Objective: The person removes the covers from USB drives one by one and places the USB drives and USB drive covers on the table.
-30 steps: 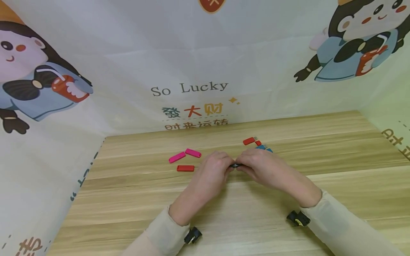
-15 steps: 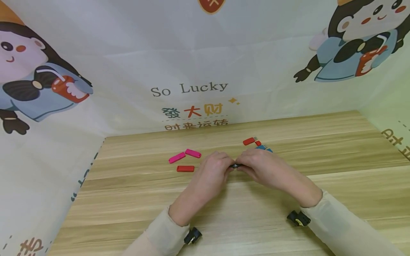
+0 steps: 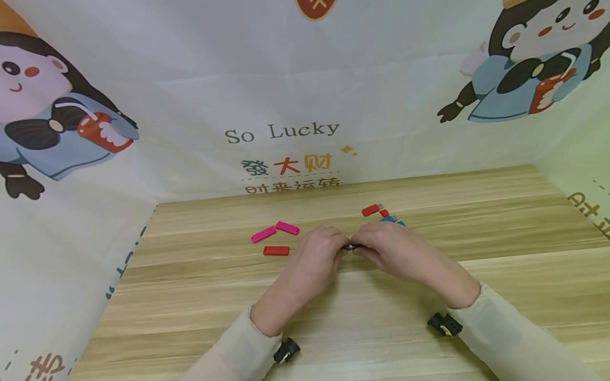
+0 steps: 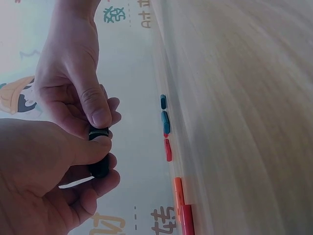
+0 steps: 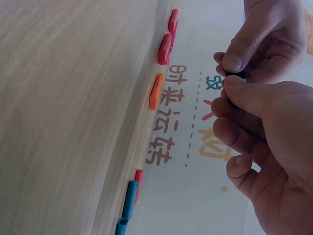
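Both hands meet over the middle of the table, pinching a small black USB stick (image 4: 100, 167) between them. A thin pale line shows across the stick near the right fingertips. My left hand (image 3: 315, 255) grips one end with thumb and fingers; in the left wrist view its thumb lies over the black body. From the other side, my right hand (image 3: 392, 248) pinches the opposite end, which its fingers mostly cover. In the right wrist view, only a bit of black (image 5: 236, 75) shows between the two thumbs.
Left of the hands lie two pink pieces (image 3: 263, 234) and a red piece (image 3: 276, 251). Behind the right hand are a red USB stick (image 3: 370, 210), a small red cap (image 3: 384, 212) and blue pieces (image 3: 389, 219), partly hidden. A printed cloth (image 3: 205, 95) walls the wooden table (image 3: 190, 296).
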`<state>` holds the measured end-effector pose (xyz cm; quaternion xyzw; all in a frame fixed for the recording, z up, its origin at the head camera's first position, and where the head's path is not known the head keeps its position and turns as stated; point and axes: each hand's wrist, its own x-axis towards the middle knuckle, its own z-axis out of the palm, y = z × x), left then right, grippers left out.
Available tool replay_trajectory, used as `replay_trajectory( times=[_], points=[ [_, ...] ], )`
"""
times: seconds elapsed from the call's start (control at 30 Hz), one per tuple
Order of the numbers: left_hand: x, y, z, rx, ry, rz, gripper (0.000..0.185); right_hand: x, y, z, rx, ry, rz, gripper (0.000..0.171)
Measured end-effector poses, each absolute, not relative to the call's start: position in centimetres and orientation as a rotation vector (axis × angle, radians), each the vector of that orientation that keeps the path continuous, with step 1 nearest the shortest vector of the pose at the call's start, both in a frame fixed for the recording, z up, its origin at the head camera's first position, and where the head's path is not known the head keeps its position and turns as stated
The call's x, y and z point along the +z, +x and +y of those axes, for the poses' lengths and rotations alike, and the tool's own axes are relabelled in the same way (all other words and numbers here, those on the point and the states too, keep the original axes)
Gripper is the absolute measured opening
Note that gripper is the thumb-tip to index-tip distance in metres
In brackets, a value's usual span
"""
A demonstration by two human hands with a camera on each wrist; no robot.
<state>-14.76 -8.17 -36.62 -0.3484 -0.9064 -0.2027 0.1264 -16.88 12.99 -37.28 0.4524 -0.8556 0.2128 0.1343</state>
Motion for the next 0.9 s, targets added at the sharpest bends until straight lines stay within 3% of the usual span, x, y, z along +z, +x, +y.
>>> replay_trajectory(
  times=[0.9],
  points=[
    [-36.29, -14.80, -8.30, -0.572, -1.026, -2.644, 0.008, -37.00, -16.96, 13.32, 0.675, 1.353, -2.456, 0.010]
  ],
)
